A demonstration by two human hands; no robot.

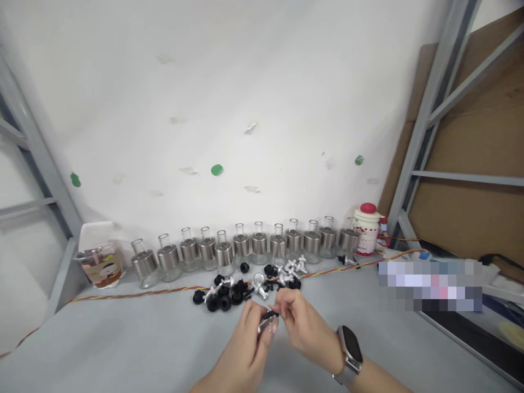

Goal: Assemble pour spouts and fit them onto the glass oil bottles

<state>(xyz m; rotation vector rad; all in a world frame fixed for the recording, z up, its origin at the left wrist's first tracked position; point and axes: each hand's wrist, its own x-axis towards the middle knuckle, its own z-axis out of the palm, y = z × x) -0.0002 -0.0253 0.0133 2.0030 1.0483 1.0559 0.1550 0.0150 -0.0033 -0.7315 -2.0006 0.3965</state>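
Note:
My left hand (248, 341) is closed around a small silver-and-black bottle spout (267, 322), low over the grey table. At its black end, the fingertips of my right hand (303, 322) are pinched together and touch it; the exact grip is partly hidden by the fingers. Just beyond both hands lies a loose pile of black rubber stoppers (224, 303) and silver spouts (258, 285). Behind the pile stands a row of glass bottles with brushed metal collars (224, 254), their necks uncovered.
A red and yellow twisted wire (164, 293) runs across the table (123, 344). A plastic cup (102, 267) stands at the left and a white jar with a red lid knob (366, 232) at the right. Grey metal frames (426, 117) flank the white wall.

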